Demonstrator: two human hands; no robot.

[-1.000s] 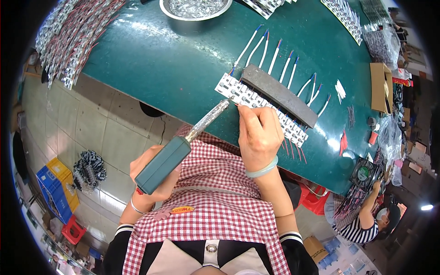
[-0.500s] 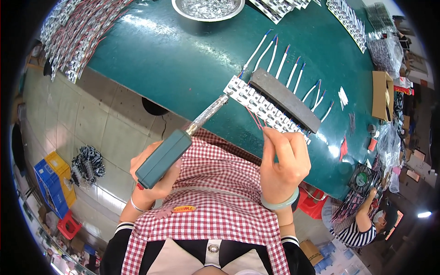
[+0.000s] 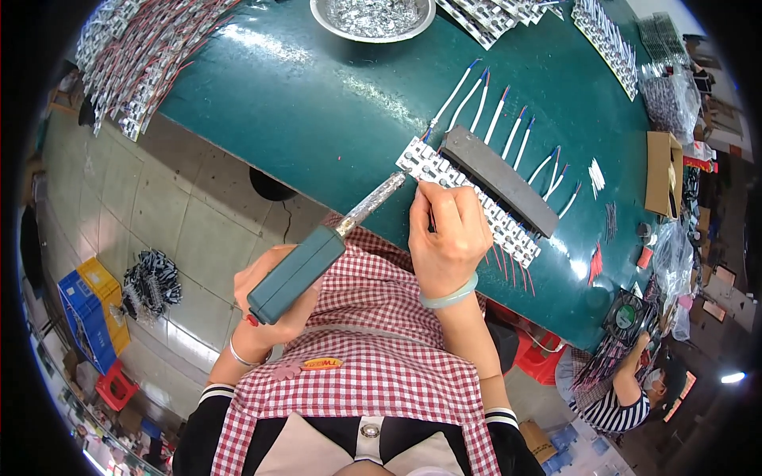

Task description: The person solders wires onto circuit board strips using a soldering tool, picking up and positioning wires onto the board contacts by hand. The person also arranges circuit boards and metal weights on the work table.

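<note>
My left hand [image 3: 292, 316] is wrapped round the green handle of a soldering iron [image 3: 298, 274], whose pale metal barrel points up and right. Its tip meets the near edge of a white circuit board strip [image 3: 508, 230], close to the strip's left end. Right beside that tip, my right hand [image 3: 448, 242] has thumb and fingers pinched together. Whatever is between them is too small or hidden to make out. A dark grey bar [image 3: 500, 181] lies along the strip's far side, with several white-sleeved wires [image 3: 494, 115] sticking out beyond it. Thin red wires [image 3: 512, 270] hang from the strip's near edge.
A metal bowl [image 3: 373, 36] of small shiny parts stands at the back. Wired board strips [image 3: 151, 59] are piled at the far left. Loose red wires [image 3: 595, 266] and white sleeves [image 3: 596, 174] lie at the right, near a cardboard box [image 3: 661, 174]. Another person [image 3: 623, 397] sits beyond.
My right hand has moved left and up along the strip, to beside the iron's tip. The iron, still in my left hand, sits slightly farther right in view, as does the strip.
</note>
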